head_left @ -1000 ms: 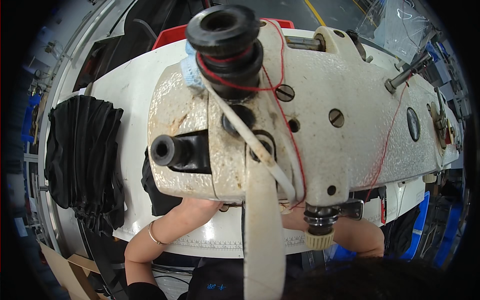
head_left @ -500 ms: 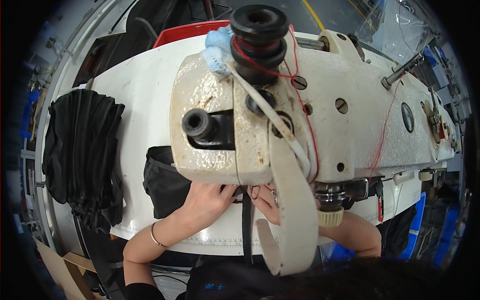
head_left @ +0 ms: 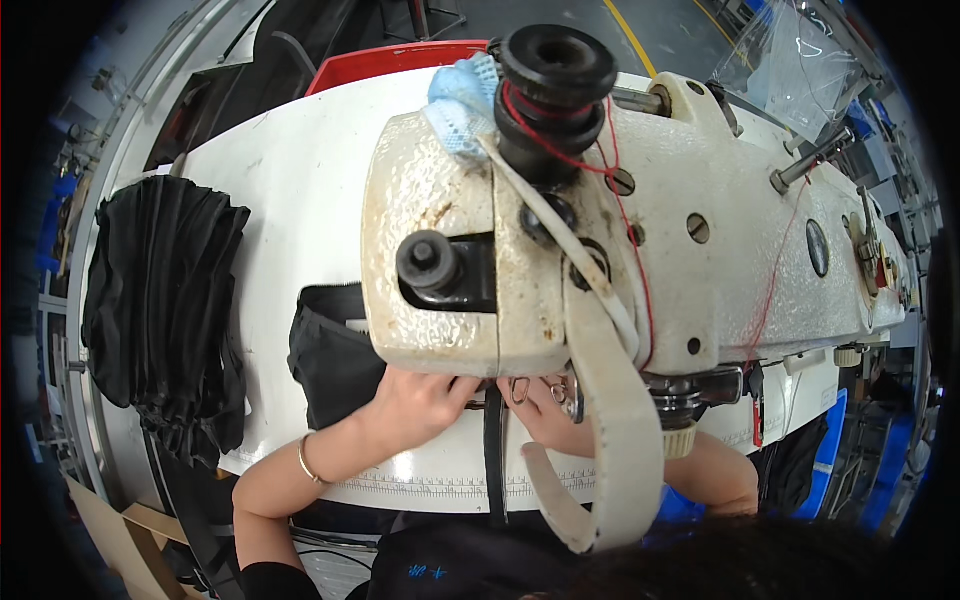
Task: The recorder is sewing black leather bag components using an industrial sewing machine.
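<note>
Below the front of a white sewing machine head (head_left: 430,330), my two hands are close together on the white table. My left hand (head_left: 420,405), bracelet on its wrist, has bent fingers closed at the edge of a black fabric piece (head_left: 335,375). The machine covers part of that fabric. My right hand (head_left: 550,420) reaches in from the other side, beside small metal loops (head_left: 520,390). Its fingertips are hidden by the machine. Between the hands, a narrow black strap (head_left: 496,450) runs down over the table's near edge.
A stack of black pleated-looking fabric (head_left: 165,310) lies at the left. A pale curved band (head_left: 625,440) hangs from the machine in front of my right forearm. Red thread (head_left: 640,270) crosses the machine. A red bin (head_left: 395,65) stands behind the table; a ruler strip (head_left: 420,487) marks its near edge.
The view has shifted, so the machine sits slightly further right and lower. A rod tip now shows inside the black hollow knob. My hands stay close together under the machine head.
</note>
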Demonstrator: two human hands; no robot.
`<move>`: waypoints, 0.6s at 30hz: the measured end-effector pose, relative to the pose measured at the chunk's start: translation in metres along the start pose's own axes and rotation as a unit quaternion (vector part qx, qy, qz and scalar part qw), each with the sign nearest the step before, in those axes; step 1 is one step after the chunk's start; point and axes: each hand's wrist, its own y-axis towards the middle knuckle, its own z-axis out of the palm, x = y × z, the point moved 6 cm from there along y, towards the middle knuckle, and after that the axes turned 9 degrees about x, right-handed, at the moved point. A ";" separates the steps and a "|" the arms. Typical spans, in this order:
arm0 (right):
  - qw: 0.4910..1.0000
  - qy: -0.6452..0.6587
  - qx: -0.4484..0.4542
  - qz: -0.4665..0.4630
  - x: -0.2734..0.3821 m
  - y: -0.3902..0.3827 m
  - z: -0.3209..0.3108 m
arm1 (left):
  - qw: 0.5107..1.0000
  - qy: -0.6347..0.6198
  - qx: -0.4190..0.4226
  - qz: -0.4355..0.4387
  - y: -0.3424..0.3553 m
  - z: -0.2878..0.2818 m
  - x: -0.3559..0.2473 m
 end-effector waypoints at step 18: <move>0.877 -0.440 -0.115 -0.152 0.024 -0.014 0.001 | 0.992 0.109 0.017 0.059 0.015 -0.006 0.002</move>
